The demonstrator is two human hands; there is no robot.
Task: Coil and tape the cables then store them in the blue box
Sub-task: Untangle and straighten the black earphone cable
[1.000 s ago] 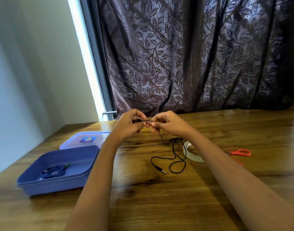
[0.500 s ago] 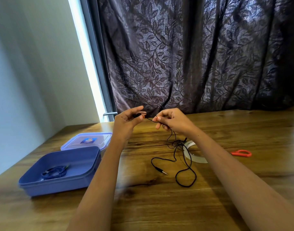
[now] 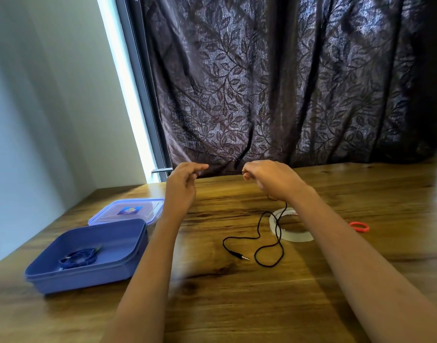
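Left hand (image 3: pixel 181 184) and right hand (image 3: pixel 272 179) pinch the black cable (image 3: pixel 258 237) taut, left-to-right between them; its tail crosses the tape roll (image 3: pixel 296 238) on the surface (image 3: pixel 237 305), plug (image 3: pixel 240 255) pointing right; blue box (image 3: pixel 88 277) left

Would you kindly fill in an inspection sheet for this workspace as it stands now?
Surface: wooden table.
Job's things: open blue box at the left, holding a coiled blue cable; its lid lies behind it; tape roll; orange scissors, partly hidden by the right forearm.
Clutter: nothing seen.
Hands: left hand and right hand raised, each pinching the black cable.
Cables: black cable uncoiled, stretched between the hands, the rest trailing over the tape roll onto the table, plug end free.
Surroundings: dark leaf-patterned curtain, pale wall, bright window strip.
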